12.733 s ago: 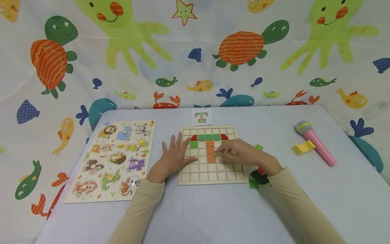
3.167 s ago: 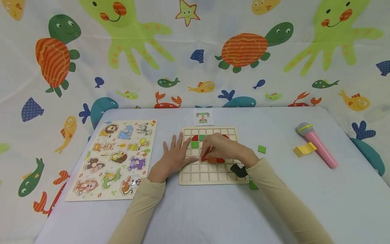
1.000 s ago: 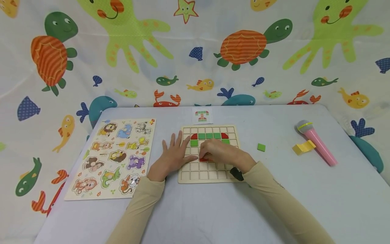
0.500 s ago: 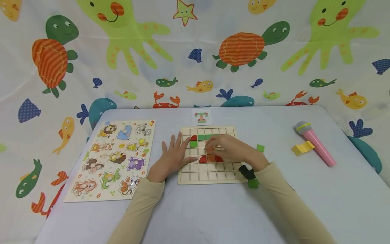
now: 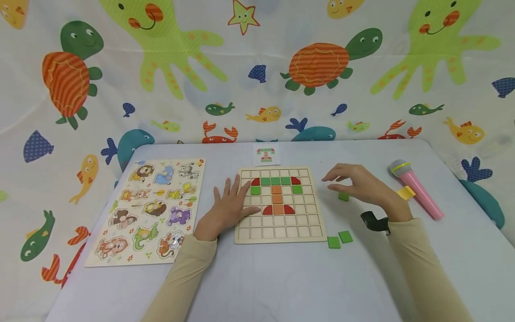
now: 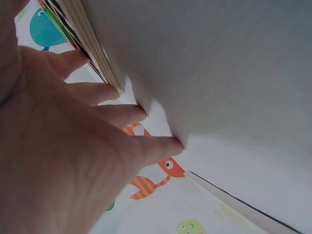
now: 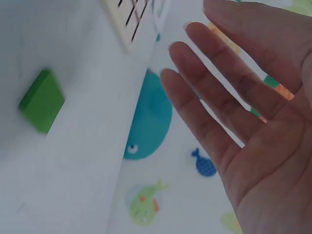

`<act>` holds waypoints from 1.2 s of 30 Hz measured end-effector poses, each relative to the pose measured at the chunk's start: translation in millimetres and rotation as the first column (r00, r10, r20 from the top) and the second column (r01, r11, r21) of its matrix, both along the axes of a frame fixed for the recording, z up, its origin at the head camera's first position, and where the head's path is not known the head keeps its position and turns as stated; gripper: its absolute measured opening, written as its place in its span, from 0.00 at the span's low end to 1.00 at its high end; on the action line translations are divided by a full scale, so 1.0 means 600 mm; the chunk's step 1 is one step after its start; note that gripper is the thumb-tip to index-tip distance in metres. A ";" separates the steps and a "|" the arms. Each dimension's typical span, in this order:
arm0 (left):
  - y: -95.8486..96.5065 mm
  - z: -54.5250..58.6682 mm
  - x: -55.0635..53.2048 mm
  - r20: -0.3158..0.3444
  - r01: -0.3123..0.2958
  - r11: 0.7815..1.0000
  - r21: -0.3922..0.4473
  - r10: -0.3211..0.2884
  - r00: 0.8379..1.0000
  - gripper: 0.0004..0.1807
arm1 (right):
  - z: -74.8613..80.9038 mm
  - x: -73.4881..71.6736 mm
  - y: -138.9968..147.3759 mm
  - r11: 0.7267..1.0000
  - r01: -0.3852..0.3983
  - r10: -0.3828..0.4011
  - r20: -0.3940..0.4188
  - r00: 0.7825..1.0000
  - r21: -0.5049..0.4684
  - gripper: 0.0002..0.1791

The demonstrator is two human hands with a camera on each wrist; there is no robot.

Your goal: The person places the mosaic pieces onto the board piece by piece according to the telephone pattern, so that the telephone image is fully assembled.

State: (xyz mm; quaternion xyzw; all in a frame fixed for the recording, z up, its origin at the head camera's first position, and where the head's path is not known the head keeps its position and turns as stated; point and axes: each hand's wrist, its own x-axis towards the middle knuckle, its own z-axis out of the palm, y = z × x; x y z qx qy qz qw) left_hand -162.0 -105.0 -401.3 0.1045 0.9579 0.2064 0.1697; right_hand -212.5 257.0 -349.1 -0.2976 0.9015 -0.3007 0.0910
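Note:
My left hand (image 5: 227,210) lies with spread fingers at the left edge of a wooden grid board (image 5: 257,232). In the left wrist view, the thumb and fingertips of the left hand (image 6: 73,141) reach the board's edge and the white tabletop. Green square tiles (image 5: 275,181), orange squares (image 5: 277,199) and red quarter-round tiles (image 5: 289,209) sit in the grid as a T-like figure with a red foot. My right hand (image 5: 358,183) hovers right of the board, fingers apart and holding nothing, near a loose green tile (image 5: 344,197). The right wrist view shows a green tile (image 7: 43,102) below the fingers.
Two more green tiles (image 5: 334,242) lie by the board's lower right corner. A pattern card (image 5: 266,154) is behind the board. An animal puzzle (image 5: 161,223) lies left; a pink toy microphone (image 5: 422,194) and a yellow block (image 5: 406,192) lie right.
Red quarter-round tiles have come to sit either side of the lowest orange tile. My right hand has lifted off the board and moved right. My left hand has stayed at the board's edge.

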 end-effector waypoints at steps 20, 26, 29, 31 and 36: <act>-0.003 -0.010 -0.005 0.004 0.007 1.000 -0.001 -0.007 1.000 0.50 | -0.045 -0.011 0.071 0.984 0.102 -0.122 0.139 0.983 0.144 0.16; -0.002 -0.008 -0.004 0.007 0.002 1.000 -0.005 -0.002 1.000 0.50 | -0.045 -0.016 0.068 0.979 0.122 -0.146 0.142 0.979 0.162 0.15; -0.002 -0.006 -0.004 0.007 -0.001 1.000 0.000 0.001 1.000 0.50 | -0.043 -0.018 0.064 0.976 0.129 -0.154 0.143 0.978 0.174 0.14; -0.002 -0.005 -0.003 0.007 0.001 1.000 0.002 -0.001 1.000 0.50 | -0.042 -0.019 0.062 0.975 0.131 -0.158 0.146 0.977 0.182 0.13; -0.002 -0.004 -0.003 0.005 0.004 1.000 -0.003 -0.004 1.000 0.51 | -0.043 -0.020 0.057 0.975 0.123 -0.153 0.150 0.977 0.186 0.12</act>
